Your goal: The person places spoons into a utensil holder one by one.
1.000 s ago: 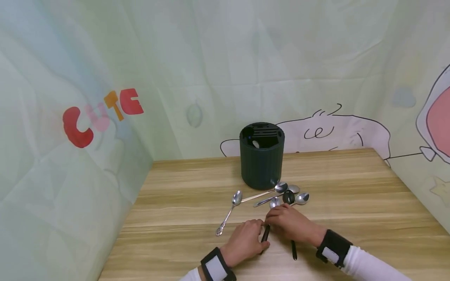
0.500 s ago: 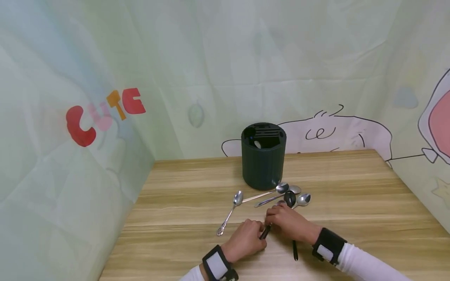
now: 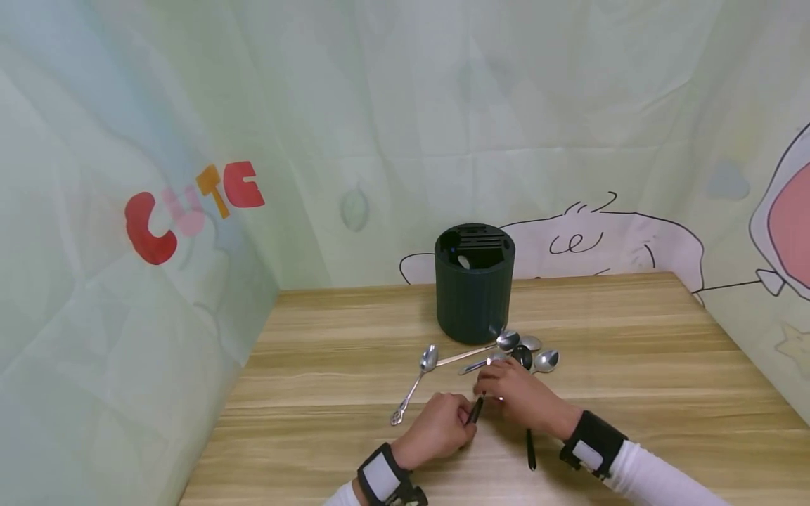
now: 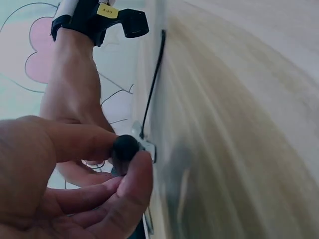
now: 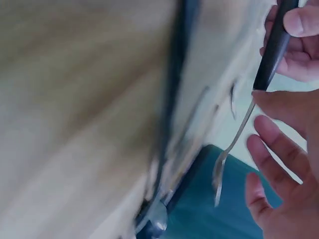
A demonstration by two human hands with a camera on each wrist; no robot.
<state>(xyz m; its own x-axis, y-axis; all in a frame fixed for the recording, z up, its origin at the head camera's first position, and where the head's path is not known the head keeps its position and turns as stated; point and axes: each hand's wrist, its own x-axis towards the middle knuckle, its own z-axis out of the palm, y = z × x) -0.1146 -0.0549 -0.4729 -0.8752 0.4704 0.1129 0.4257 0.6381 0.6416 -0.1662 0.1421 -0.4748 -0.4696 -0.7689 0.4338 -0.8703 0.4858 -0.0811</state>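
Note:
My left hand (image 3: 438,427) pinches the black handle of a spoon (image 3: 476,409) between thumb and fingers. In the left wrist view the rounded handle end (image 4: 124,148) shows between the fingertips. The spoon's metal neck and bowl (image 5: 218,172) point away from that hand, raised off the table in the right wrist view. My right hand (image 3: 522,397) is at the spoon's neck, its thumb touching where handle meets metal and its other fingers spread apart. Under the right hand lies a black spoon (image 3: 531,450), its middle hidden. A silver spoon (image 3: 545,361) lies just beyond.
A dark green utensil holder (image 3: 473,302) with compartments stands at the back of the wooden table (image 3: 316,400); something pale shows inside. In front of it lie several crossed spoons, including one with a shiny bowl (image 3: 508,341). An ornate-handled spoon (image 3: 414,386) lies to the left.
The left hand has shifted slightly left and the held spoon has turned, its bowl coming into view beyond the right hand. The right hand's fingers have moved slightly at the neck.

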